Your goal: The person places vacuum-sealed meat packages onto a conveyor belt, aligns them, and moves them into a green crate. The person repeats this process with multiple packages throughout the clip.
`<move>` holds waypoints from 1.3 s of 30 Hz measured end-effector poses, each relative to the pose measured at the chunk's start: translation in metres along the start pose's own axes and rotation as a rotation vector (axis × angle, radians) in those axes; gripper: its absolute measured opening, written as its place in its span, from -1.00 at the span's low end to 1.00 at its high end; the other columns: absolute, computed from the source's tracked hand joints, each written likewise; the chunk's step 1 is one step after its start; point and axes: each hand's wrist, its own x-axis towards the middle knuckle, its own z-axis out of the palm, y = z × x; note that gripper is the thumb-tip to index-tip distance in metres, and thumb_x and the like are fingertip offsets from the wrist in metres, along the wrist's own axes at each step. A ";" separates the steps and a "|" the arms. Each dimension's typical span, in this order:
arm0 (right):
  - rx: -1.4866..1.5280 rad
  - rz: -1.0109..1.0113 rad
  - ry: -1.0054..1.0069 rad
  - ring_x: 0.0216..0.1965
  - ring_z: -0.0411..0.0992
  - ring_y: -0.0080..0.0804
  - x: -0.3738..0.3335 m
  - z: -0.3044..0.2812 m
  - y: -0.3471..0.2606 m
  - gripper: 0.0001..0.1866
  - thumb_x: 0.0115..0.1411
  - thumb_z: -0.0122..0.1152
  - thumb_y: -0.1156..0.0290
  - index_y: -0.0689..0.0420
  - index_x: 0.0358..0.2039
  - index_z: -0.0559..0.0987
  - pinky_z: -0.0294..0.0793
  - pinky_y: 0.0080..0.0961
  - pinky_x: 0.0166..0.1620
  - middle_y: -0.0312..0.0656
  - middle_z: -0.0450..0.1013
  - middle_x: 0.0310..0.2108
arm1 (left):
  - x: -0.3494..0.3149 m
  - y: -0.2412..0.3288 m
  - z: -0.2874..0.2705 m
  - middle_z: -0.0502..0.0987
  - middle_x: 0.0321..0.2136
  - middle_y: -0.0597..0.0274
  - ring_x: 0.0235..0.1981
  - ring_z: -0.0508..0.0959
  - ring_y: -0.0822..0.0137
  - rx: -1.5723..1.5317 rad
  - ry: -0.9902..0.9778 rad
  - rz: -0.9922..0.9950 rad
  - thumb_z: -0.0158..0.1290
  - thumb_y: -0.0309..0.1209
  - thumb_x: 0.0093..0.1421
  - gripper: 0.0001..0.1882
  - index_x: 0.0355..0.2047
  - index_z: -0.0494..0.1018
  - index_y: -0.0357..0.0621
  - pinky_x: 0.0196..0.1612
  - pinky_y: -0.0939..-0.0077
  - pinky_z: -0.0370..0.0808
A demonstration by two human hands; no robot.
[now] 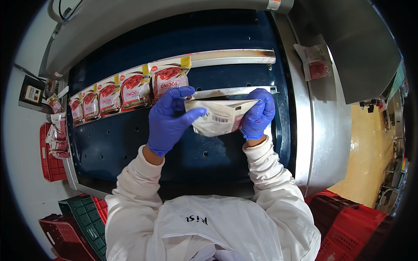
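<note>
— What step is going on here?

— Both hands are holding one pouch above the blue belt. The left hand is pinching its left edge, the right hand is clenching the right edge, both in blue gloves. I'd judge the pouch is being lined up with the row already lying under the rail.

— And the next move?

— It's probably calling for lowering it flat, just beside the last pouch in the row, edges square.

— How is the pouch looking?

— It's showing its white back, sagging a little between the grips, with something red peeking at the lower right corner
</note>
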 end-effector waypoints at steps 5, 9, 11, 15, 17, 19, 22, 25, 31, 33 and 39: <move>-0.141 0.343 -0.161 -0.55 0.25 -0.46 -0.004 -0.002 0.031 -0.86 0.14 -0.07 0.57 0.22 -0.55 0.38 0.30 -0.49 -0.44 -0.22 0.26 -0.59 | 0.024 -0.069 -0.022 0.60 -0.41 0.25 -0.35 0.54 0.49 0.224 -0.073 -0.029 0.17 -0.52 0.14 -0.94 -0.37 0.54 -0.25 -0.22 0.58 0.48; -0.395 0.172 -0.387 -0.53 0.36 -0.32 0.036 -0.010 0.030 -0.85 0.10 0.02 0.48 0.18 -0.59 0.36 0.35 -0.42 -0.42 -0.15 0.31 -0.62 | 0.061 -0.089 -0.026 0.58 -0.43 0.17 -0.41 0.55 0.37 0.407 -0.097 0.188 0.14 -0.47 0.15 -0.90 -0.38 0.53 -0.26 -0.25 0.51 0.47; -0.559 0.193 -0.514 -0.48 0.39 -0.17 0.061 -0.008 0.050 -0.86 0.07 0.06 0.37 0.13 -0.56 0.45 0.38 -0.32 -0.38 -0.11 0.38 -0.54 | 0.092 -0.091 -0.024 0.57 -0.43 0.12 -0.41 0.56 0.26 0.488 -0.129 0.195 0.13 -0.42 0.16 -0.87 -0.39 0.53 -0.25 -0.26 0.46 0.47; -0.928 0.072 -0.644 -0.35 0.45 -0.14 0.092 0.011 0.090 -0.84 0.06 0.09 0.27 0.06 -0.49 0.53 0.44 -0.25 -0.31 -0.13 0.45 -0.45 | 0.140 -0.128 -0.025 0.56 -0.44 0.05 -0.38 0.55 0.11 0.629 -0.057 0.383 0.13 -0.28 0.15 -0.77 -0.40 0.53 -0.23 -0.26 0.36 0.47; -1.044 0.013 -0.688 -0.30 0.47 -0.15 0.106 0.016 0.101 -0.83 0.06 0.11 0.24 0.05 -0.46 0.55 0.47 -0.24 -0.27 -0.14 0.47 -0.42 | 0.156 -0.140 -0.025 0.54 -0.48 0.15 -0.41 0.52 0.33 0.640 -0.065 0.208 0.15 -0.30 0.15 -0.76 -0.36 0.52 -0.26 -0.27 0.50 0.45; -1.147 -0.004 -0.747 -0.26 0.47 -0.17 0.116 0.021 0.111 -0.82 0.08 0.11 0.23 0.03 -0.42 0.56 0.50 -0.23 -0.24 -0.17 0.49 -0.39 | 0.165 -0.145 -0.022 0.53 -0.52 0.22 -0.44 0.49 0.46 0.668 -0.047 0.113 0.18 -0.33 0.13 -0.76 -0.36 0.52 -0.30 -0.29 0.58 0.44; -1.228 0.043 -0.792 -0.18 0.44 -0.14 0.124 0.027 0.114 -0.78 0.09 0.14 0.18 0.02 -0.34 0.57 0.48 -0.21 -0.16 -0.18 0.48 -0.29 | 0.168 -0.143 -0.020 0.53 -0.51 0.23 -0.45 0.49 0.47 0.566 -0.045 -0.012 0.19 -0.34 0.11 -0.76 -0.36 0.53 -0.30 -0.29 0.59 0.44; -0.993 -0.161 -0.672 0.05 0.35 -0.08 0.119 0.024 0.094 -0.59 0.09 0.16 0.03 -0.01 -0.14 0.56 0.37 -0.20 0.08 -0.16 0.45 -0.07 | 0.168 -0.134 -0.021 0.53 -0.51 0.25 -0.44 0.48 0.48 0.456 -0.093 -0.038 0.21 -0.33 0.09 -0.78 -0.41 0.54 -0.28 -0.30 0.60 0.44; -0.797 -0.146 -1.014 0.36 -0.04 -0.04 0.078 0.024 0.103 -0.30 0.07 0.21 -0.12 -0.09 0.18 0.38 -0.15 -0.07 0.36 -0.15 0.20 0.26 | 0.178 -0.138 -0.017 0.51 -0.44 0.18 -0.40 0.52 0.30 0.623 -0.031 -0.092 0.22 -0.45 0.04 -0.60 -0.09 0.39 -0.11 -0.24 0.48 0.47; -0.713 0.036 -1.055 0.35 -0.02 -0.10 0.085 0.023 0.097 -0.37 0.10 0.20 -0.09 -0.08 0.14 0.44 -0.13 -0.11 0.36 -0.19 0.21 0.26 | 0.180 -0.131 -0.014 0.48 -0.38 0.15 -0.38 0.52 0.29 0.636 0.010 -0.103 0.21 -0.51 0.04 -0.48 0.00 0.27 -0.07 -0.21 0.48 0.48; -0.601 -0.287 -0.361 0.12 0.30 -0.26 0.126 -0.031 0.001 -0.62 0.08 0.32 0.32 0.18 -0.09 0.55 0.26 -0.39 0.18 -0.08 0.40 0.00 | 0.139 -0.113 -0.069 0.30 0.06 -0.02 -0.17 0.47 0.37 0.229 0.182 -0.020 0.13 -0.54 0.14 -0.37 0.18 0.11 -0.14 -0.10 0.47 0.50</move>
